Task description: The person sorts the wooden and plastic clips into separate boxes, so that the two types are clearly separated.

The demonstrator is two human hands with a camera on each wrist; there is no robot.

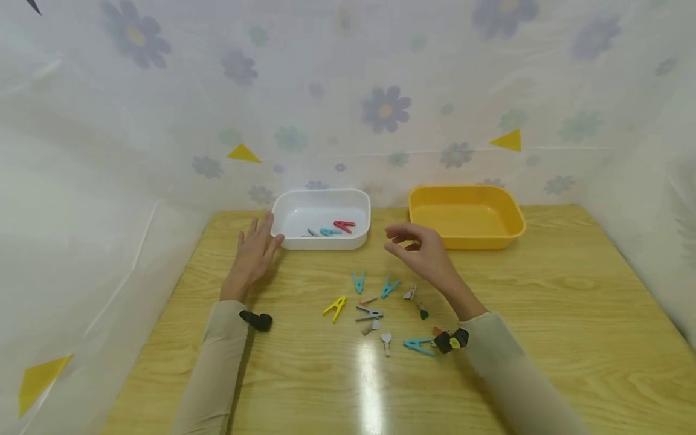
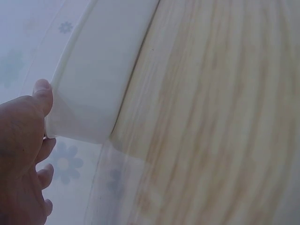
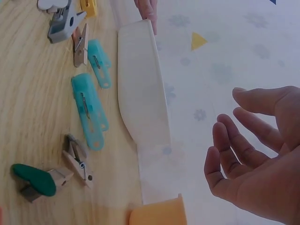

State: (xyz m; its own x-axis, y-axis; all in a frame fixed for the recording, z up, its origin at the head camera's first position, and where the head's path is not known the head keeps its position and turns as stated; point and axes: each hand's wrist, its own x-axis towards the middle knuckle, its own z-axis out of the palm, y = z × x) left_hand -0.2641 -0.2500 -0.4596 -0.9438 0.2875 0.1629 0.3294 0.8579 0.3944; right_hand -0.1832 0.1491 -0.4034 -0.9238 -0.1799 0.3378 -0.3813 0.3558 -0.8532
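My left hand [image 1: 254,251] rests against the left end of a white basin [image 1: 323,243], its thumb at the front corner of the rim. The left wrist view shows the thumb touching the basin's rim. Inside the basin lie a red clothespin [image 1: 344,226], a blue clothespin [image 1: 329,232] and a dark one [image 1: 312,232]. My right hand [image 1: 421,251] is raised between the white basin and a yellow basin [image 1: 467,243], fingers loosely bent and holding nothing. Below it lie blue clothespins [image 1: 389,287] and wooden clips, one with a green piece [image 3: 37,179].
Spread over the wooden table [image 1: 304,374] are more clips: a yellow clothespin [image 1: 335,309], a grey one [image 1: 370,313], and a blue one [image 1: 418,346] near the right wrist. Behind the basins hangs a flowered sheet [image 1: 326,96].
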